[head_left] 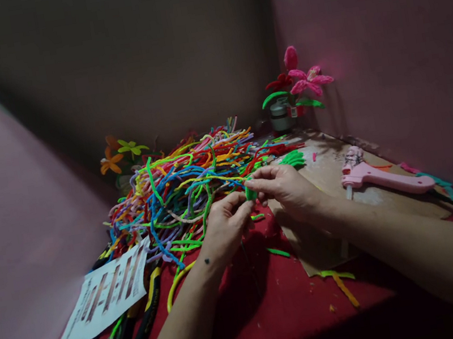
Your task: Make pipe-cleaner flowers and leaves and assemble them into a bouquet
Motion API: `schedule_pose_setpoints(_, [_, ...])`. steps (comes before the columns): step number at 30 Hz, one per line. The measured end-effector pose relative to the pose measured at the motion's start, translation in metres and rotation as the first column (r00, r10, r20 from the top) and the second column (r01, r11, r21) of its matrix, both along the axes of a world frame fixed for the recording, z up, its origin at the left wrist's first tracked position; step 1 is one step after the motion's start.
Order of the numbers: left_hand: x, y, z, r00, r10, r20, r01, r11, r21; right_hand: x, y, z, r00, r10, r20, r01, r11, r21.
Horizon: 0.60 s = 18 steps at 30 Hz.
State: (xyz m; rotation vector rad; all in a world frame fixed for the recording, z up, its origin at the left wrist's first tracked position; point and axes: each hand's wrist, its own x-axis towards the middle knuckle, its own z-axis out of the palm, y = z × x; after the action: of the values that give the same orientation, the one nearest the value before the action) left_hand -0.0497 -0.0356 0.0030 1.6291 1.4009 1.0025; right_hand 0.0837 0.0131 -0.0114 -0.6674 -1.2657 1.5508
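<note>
A small green fuzzy piece is held between my two hands, above the red cloth. My left hand pinches its lower left side with thumb and fingers. From the right, my right hand grips its upper part, fingertips closed. Just behind my hands spreads a big tangled heap of multicoloured pipe cleaners. A bundle of green loops lies beyond my right hand.
A pink glue gun rests on a cardboard sheet at right. Pliers with black-yellow handles and a printed paper lie left. Fuzzy flowers stand at the back, near a small jar. Green scraps lie in front.
</note>
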Motion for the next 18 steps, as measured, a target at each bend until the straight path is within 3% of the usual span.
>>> schedule_pose_setpoints(4, [-0.003,-0.001,0.000,0.997,-0.030,0.074,0.035,0.997,-0.065,-0.001,-0.003,0.000,1.000,-0.009,-0.003,0.009,0.999,0.036])
schedule_pose_setpoints(10, [-0.005,-0.003,0.006,0.999,-0.051,0.016,0.052,0.996,-0.068,-0.005,-0.001,-0.008,0.980,0.104,-0.167,-0.129,0.981,-0.145])
schedule_pose_setpoints(12, [-0.006,-0.003,0.007,0.999,-0.052,0.007,0.053,0.996,-0.077,-0.005,0.001,-0.010,0.974,0.135,-0.180,-0.160,0.978,-0.133])
schedule_pose_setpoints(15, [-0.009,-0.003,0.006,0.995,-0.089,0.048,0.093,0.991,-0.100,-0.003,0.001,-0.007,0.985,0.107,-0.139,-0.115,0.992,-0.053])
schedule_pose_setpoints(18, [-0.010,-0.003,0.006,0.992,-0.103,0.075,0.111,0.988,-0.106,-0.003,-0.003,-0.003,0.993,0.034,-0.113,-0.041,0.997,-0.062])
